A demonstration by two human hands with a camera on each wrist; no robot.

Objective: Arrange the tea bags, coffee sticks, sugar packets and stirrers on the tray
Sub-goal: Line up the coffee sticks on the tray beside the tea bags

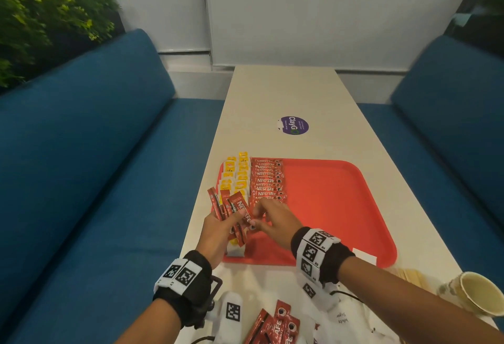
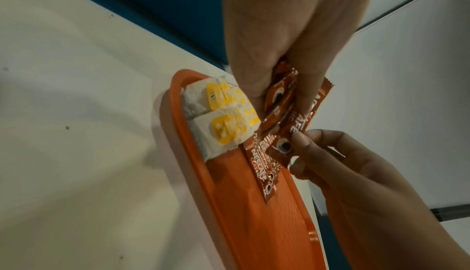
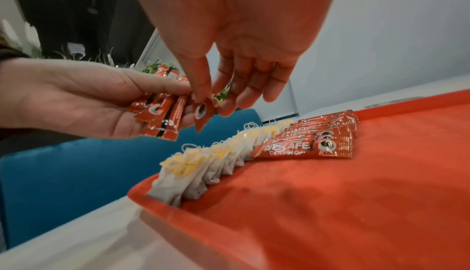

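A red tray (image 1: 341, 207) lies on the white table. Along its left side run a row of yellow-tagged tea bags (image 1: 234, 177) and a row of red coffee sticks (image 1: 268, 180). My left hand (image 1: 218, 231) grips a fan of several coffee sticks (image 1: 231, 207) above the tray's near left corner. My right hand (image 1: 270, 218) pinches the end of one stick (image 3: 202, 113) in that fan with thumb and forefinger; the other fingers hang straight. In the left wrist view the right hand (image 2: 330, 164) holds the stick's end (image 2: 282, 145) over the tray's rows.
Loose coffee sticks (image 1: 275, 324) and white sugar packets (image 1: 343, 316) lie at the table's near edge. Wooden stirrers (image 1: 411, 274) and a paper cup (image 1: 474, 294) sit near right. A purple sticker (image 1: 294, 125) marks the table beyond the tray. Blue benches flank both sides.
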